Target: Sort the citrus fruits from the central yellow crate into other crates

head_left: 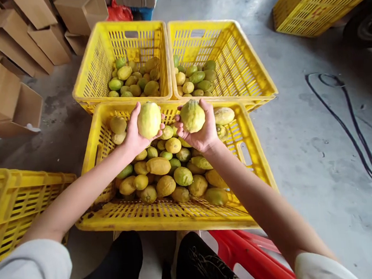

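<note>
My left hand (134,139) is closed round a large pale yellow-green lemon (149,120), its fingers wrapped behind and under it. In my right hand (207,134) is another lemon (192,116), greener and bumpier, with the fingers curled round its side. Both are held side by side, a small gap apart, over the far part of the near yellow crate (166,222). Inside that crate lie several loose lemons (158,166), yellow to green and of mixed sizes. My forearms cover parts of the crate and its contents.
Behind stand two yellow crates, one at left (94,73) and one at right (241,63), each part filled with lemons. Another crate (25,206) is at far left. Cardboard boxes (2,88), a red plastic stool (238,250) and a black cable (347,132) surround them.
</note>
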Available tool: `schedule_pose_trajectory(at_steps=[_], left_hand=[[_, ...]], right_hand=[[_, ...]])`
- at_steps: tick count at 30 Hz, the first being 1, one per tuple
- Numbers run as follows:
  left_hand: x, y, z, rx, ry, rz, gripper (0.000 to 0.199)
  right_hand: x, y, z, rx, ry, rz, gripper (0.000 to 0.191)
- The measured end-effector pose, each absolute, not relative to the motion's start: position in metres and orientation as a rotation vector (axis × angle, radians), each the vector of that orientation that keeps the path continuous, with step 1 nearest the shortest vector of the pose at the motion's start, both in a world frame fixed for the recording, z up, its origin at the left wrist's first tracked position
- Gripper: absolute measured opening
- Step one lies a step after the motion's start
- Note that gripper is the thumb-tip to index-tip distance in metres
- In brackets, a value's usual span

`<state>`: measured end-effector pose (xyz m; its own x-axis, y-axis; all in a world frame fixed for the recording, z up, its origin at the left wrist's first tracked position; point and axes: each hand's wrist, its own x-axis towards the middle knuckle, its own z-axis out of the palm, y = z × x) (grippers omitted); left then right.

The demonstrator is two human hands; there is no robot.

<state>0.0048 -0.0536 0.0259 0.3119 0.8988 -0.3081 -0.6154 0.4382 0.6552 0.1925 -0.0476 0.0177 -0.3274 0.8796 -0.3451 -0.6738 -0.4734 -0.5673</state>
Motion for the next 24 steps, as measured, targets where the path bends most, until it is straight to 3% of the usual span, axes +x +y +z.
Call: schedule_pose_trajectory(at_steps=[11,19,24], left_hand=[[0.002,-0.060,0.017,0.292,0.653,1.032,0.041],[0.009,-0.066,0.015,0.252,0.737,0.846,0.051],[0.009,-0.065,0.001,0.217,0.830,0.866,0.046]], right_hand=[[0.212,-0.068,-0.004,-0.699,-0.560,1.992,0.032],[0.193,-0.079,-0.008,-0.829,-0.571,2.091,0.040],[0.195,-0.078,-0.007,-0.879,-0.581,2.084,0.040]])
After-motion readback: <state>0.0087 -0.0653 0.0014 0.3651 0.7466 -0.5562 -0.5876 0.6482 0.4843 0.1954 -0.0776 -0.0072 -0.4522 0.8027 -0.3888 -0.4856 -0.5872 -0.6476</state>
